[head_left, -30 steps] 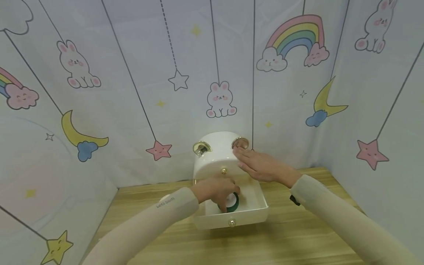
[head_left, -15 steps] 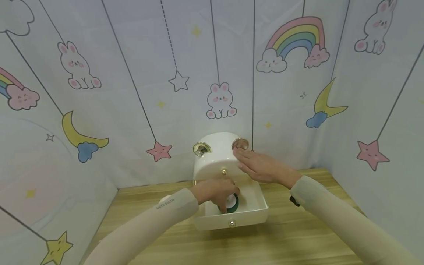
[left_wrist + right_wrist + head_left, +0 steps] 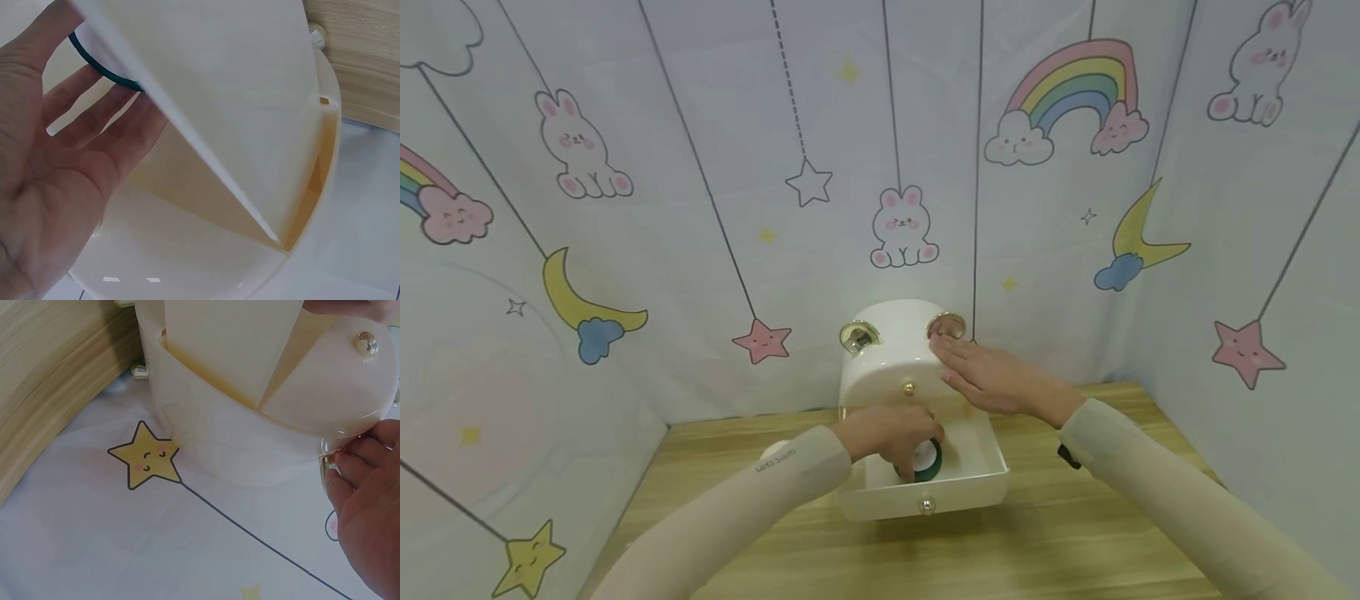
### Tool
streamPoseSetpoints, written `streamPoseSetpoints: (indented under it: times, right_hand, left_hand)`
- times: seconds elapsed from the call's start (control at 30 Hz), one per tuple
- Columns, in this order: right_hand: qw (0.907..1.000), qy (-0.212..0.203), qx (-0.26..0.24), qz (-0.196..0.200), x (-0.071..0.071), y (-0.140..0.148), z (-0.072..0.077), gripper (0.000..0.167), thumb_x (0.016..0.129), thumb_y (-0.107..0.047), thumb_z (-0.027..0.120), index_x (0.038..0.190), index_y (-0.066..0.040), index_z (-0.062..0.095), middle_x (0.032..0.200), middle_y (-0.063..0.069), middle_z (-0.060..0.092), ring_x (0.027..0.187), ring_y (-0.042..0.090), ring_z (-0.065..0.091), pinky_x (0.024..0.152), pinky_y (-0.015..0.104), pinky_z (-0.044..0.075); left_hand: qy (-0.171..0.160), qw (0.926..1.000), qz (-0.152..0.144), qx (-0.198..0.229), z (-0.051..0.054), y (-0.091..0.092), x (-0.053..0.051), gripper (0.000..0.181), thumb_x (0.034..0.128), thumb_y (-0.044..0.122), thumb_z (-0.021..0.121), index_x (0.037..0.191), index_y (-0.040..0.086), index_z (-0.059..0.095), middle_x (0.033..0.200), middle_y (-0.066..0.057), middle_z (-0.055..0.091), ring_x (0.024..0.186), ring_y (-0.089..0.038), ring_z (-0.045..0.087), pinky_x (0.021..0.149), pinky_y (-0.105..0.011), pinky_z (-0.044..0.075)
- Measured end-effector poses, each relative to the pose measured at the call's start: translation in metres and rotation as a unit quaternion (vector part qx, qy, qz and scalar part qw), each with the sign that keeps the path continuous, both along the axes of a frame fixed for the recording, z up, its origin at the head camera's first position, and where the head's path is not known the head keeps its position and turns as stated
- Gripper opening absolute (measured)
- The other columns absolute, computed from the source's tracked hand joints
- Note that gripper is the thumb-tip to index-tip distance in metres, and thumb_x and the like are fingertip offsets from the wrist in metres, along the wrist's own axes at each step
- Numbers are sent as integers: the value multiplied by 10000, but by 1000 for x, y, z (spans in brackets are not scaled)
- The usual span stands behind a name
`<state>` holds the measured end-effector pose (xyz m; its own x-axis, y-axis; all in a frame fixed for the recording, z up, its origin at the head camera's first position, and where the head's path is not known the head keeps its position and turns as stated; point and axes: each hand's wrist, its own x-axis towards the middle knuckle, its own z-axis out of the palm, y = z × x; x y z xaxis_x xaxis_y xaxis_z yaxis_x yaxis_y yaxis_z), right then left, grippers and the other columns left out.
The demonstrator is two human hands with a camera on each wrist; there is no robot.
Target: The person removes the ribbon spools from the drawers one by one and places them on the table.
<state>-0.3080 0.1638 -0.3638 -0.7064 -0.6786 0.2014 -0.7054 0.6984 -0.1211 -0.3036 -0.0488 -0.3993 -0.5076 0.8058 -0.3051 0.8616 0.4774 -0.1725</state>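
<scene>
A glossy cream storage box point(image 3: 895, 337) with a curved top and two gold ear-like rings stands against the backdrop. Its lower drawer point(image 3: 887, 505) is pulled out and has a small metal knob. Inside lies a round, dark-green-rimmed object with a white middle point(image 3: 928, 460); its exact kind is unclear. My left hand point(image 3: 891, 432) reaches into the drawer and holds that object between thumb and fingers. Only part of the green rim shows in the left wrist view, behind the drawer wall. My right hand point(image 3: 996, 379) rests on the box's right side, fingers extended near the right gold ring point(image 3: 946, 324).
Under the box is a wood-grain table point(image 3: 1045, 533). A printed cloth backdrop point(image 3: 700, 208) rises behind and on both sides. A small pale object point(image 3: 777, 448) is partly hidden behind the left sleeve. An upper gold knob point(image 3: 909, 388) sits above the drawer.
The whole head view shifts slightly. Both hands, the drawer and the round object keep their places relative to one another.
</scene>
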Motion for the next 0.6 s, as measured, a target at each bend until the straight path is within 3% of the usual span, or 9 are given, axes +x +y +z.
streamPoseSetpoints:
  times: [0.3, 0.6]
  right_hand:
    - [10000, 74, 47, 40, -1, 0, -3, 604, 1139, -327, 373, 1640, -5, 270, 1732, 159, 262, 1613, 348, 276, 1296, 533, 299]
    - [10000, 49, 8, -17, 0, 0, -3, 607, 1136, -326, 378, 1641, -8, 269, 1733, 155, 258, 1614, 348, 275, 1297, 533, 295]
  left_hand:
    - [34, 9999, -23, 139, 8, -4, 1, 596, 748, 420, 940, 1257, 201, 721, 1165, 73, 749, 1042, -85, 658, 873, -200, 540]
    - [-24, 9995, 20, 311, 16, -12, 12, 570, 758, 389, 931, 1244, 193, 708, 1122, 32, 724, 983, -84, 638, 810, -189, 526]
